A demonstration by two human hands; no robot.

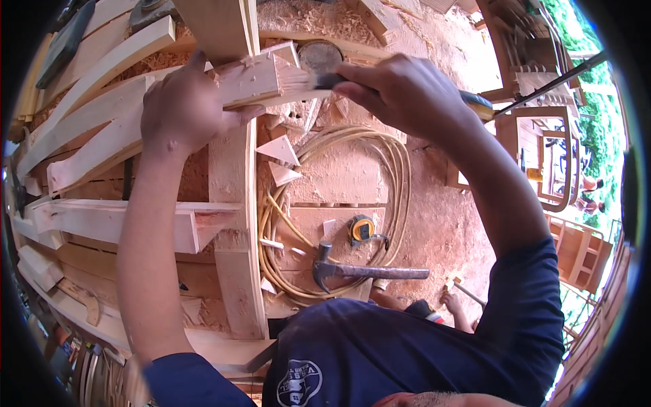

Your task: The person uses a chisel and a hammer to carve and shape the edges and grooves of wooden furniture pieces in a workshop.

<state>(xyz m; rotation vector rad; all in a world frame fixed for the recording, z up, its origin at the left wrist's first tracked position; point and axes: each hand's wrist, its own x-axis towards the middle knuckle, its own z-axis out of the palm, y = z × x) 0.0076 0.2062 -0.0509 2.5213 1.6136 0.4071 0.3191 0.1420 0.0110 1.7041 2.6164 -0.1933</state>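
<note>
My left hand is closed around a pale wooden piece, its thumb along the lower side. The piece lies across an upright board near the top of the view. My right hand grips what looks like a brush with a dark handle. Its pale, bristle-like tip meets the end of the wooden piece, though blur hides the exact contact. Just beyond the brush stands a round tin. Small triangular wood offcuts lie below the piece.
A coiled yellow hose surrounds a yellow tape measure. Across its near side lies a claw hammer. Several shaped timbers fill the left. Another person's hand shows low on the right, near a wooden-handled tool.
</note>
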